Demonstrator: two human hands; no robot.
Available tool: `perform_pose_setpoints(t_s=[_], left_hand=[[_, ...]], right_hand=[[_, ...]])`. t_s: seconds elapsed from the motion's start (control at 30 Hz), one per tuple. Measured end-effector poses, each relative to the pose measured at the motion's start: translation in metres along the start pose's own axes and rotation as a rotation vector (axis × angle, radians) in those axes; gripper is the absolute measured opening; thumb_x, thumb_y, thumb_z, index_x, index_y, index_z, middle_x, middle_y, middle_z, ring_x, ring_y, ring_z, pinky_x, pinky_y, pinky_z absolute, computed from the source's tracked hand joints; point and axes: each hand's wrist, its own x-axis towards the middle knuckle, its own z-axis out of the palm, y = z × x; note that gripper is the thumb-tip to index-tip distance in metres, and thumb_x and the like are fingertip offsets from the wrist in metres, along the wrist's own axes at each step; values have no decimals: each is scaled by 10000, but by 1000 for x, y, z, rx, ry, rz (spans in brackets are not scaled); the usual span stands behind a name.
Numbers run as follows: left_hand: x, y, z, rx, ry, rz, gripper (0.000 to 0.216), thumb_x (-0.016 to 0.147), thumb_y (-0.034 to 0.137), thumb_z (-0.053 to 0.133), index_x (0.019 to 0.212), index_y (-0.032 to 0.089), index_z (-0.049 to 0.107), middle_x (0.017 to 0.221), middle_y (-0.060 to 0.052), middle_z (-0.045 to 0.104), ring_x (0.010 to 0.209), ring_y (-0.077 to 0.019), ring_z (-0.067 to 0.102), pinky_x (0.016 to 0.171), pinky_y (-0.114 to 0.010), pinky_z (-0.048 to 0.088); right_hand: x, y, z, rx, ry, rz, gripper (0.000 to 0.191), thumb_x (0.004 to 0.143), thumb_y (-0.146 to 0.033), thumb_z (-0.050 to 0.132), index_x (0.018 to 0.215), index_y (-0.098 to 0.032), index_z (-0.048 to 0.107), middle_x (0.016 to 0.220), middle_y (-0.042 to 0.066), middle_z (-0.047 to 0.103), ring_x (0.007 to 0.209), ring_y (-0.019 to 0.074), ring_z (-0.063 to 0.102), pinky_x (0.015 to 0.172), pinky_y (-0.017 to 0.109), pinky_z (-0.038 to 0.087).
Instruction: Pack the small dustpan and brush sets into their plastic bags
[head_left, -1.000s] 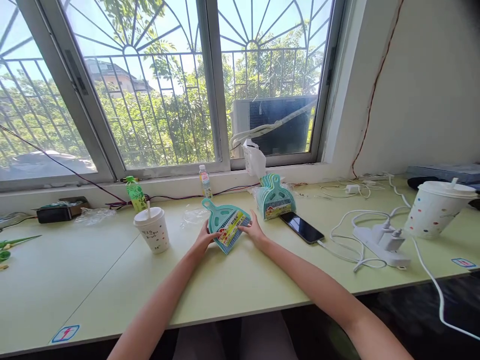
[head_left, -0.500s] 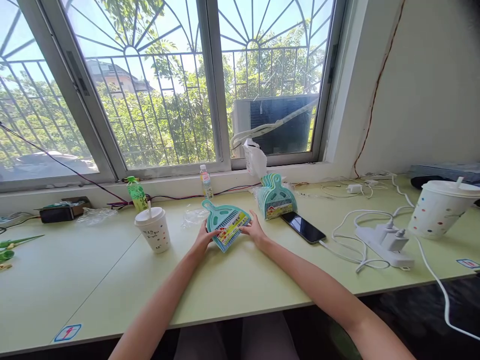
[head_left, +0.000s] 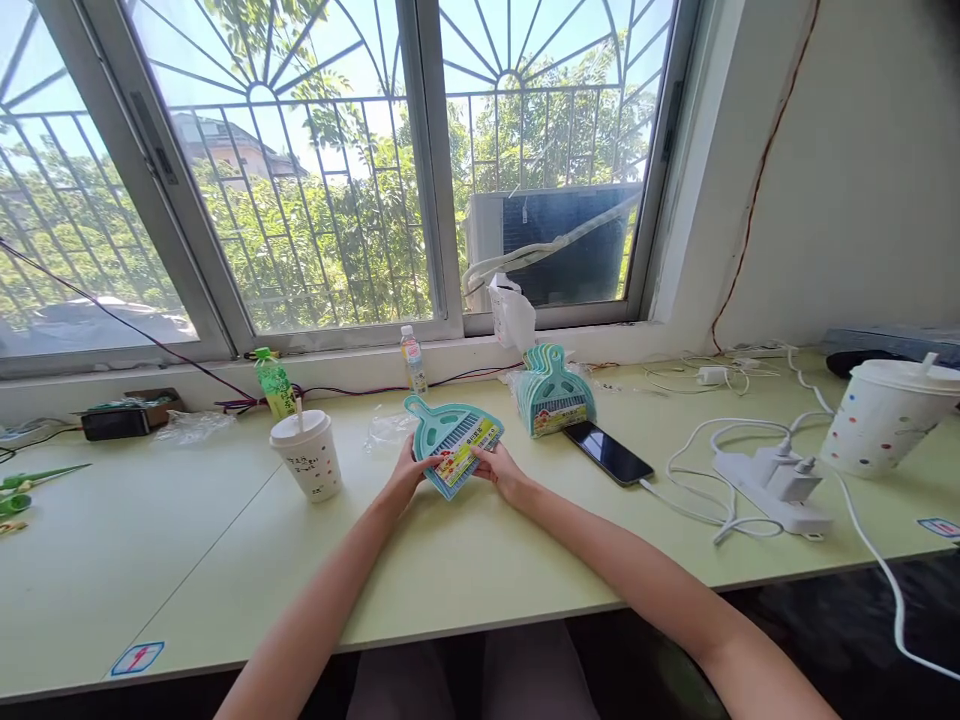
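A small teal dustpan (head_left: 448, 424) with a dark-bristled brush and a yellow printed label is held tilted just over the table, its looped handle pointing up and left. My left hand (head_left: 406, 476) grips its lower left edge, thumb across the front. My right hand (head_left: 502, 473) closes on the lower right side, with the thumb on the label and the other fingers partly hidden behind. To the right stands an upright stack of matching dustpans (head_left: 556, 390), apart from my hands.
A black phone (head_left: 609, 452) lies by the stack, its cable running to a white power strip (head_left: 772, 490). Left of my hands stands a lidded cup (head_left: 306, 455); a larger cup (head_left: 885, 420) is far right. Bottles (head_left: 414, 360) and crumpled plastic (head_left: 390, 430) sit near the window.
My right hand has shifted a little inward along the dustpan's edge, its thumb now further onto the label and its index finger no longer raised. My left hand keeps its hold.
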Motion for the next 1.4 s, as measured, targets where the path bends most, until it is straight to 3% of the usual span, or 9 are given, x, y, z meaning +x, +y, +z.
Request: perform_pose_setpoints(t_s=[0.33, 0.53, 0.67, 0.8, 0.9, 0.97, 1.07, 1.2, 1.4], left_hand=[[2, -1, 0, -14, -30, -7, 799, 565, 254, 860, 1236, 222, 428, 1130, -113, 631, 991, -266, 658, 760, -347, 583], [1, -1, 1, 9, -4, 7, 840, 548, 280, 870, 1264, 218, 435, 1133, -117, 634, 1001, -272, 651, 775, -356, 573], [0, 0, 5, -8, 16, -8, 759, 651, 439, 801, 1287, 233, 441, 1131, -105, 645, 959, -257, 666, 770, -364, 565], [12, -4, -3, -2, 63, 53, 606, 805, 586, 586, 1270, 212, 480, 1193, -112, 617, 1056, -256, 629, 870, -394, 525], [24, -10, -22, 161, 233, 170, 538, 851, 534, 528, 1266, 195, 489, 1299, -146, 536, 1201, -260, 538, 993, -416, 441], [30, -15, -36, 405, 307, 268, 494, 799, 443, 622, 1215, 194, 531, 1372, -158, 467, 1306, -285, 434, 1076, -451, 346], [32, -24, -50, 704, 228, 344, 437, 688, 353, 735, 1078, 199, 611, 1419, -149, 434, 1410, -314, 269, 1152, -469, 183], [29, -31, -53, 806, 48, 277, 310, 719, 395, 694, 981, 236, 647, 1307, -116, 563, 1319, -313, 405, 1147, -462, 169], [23, -17, -45, 952, 155, 314, 118, 792, 347, 607, 810, 240, 651, 1031, -103, 661, 1124, -312, 535, 1099, -427, 230]], right_hand=[[-1, -7, 0, -5, 53, 5, 266, 763, -220, 718, 953, -177, 537, 936, 71, 717, 742, 177, 718, 754, 347, 604], [-1, -7, 1, -5, 58, 1, 286, 726, -202, 747, 934, -176, 553, 916, 51, 721, 761, 180, 718, 731, 342, 615], [-3, -10, 1, -19, 61, -10, 312, 700, -214, 774, 921, -172, 558, 918, 53, 718, 750, 177, 714, 700, 321, 616], [-5, -14, 0, -43, 79, -43, 289, 704, -199, 765, 911, -164, 566, 909, 60, 708, 703, 167, 701, 645, 295, 611], [-3, -14, -4, -59, 122, -70, 249, 726, -190, 740, 909, -168, 573, 906, 56, 702, 704, 169, 696, 643, 302, 613], [0, -14, -7, -55, 157, -71, 234, 732, -179, 730, 903, -171, 570, 892, 52, 698, 719, 172, 697, 662, 311, 615], [4, -13, -11, -43, 194, -68, 233, 727, -157, 729, 884, -181, 559, 871, 38, 693, 716, 168, 694, 655, 309, 618], [5, -13, -12, -29, 174, -74, 221, 741, -159, 715, 889, -190, 553, 890, 34, 701, 716, 162, 698, 658, 305, 621], [2, -13, -9, -18, 168, -65, 214, 753, -146, 706, 900, -178, 553, 894, 45, 696, 693, 159, 697, 634, 297, 619]])
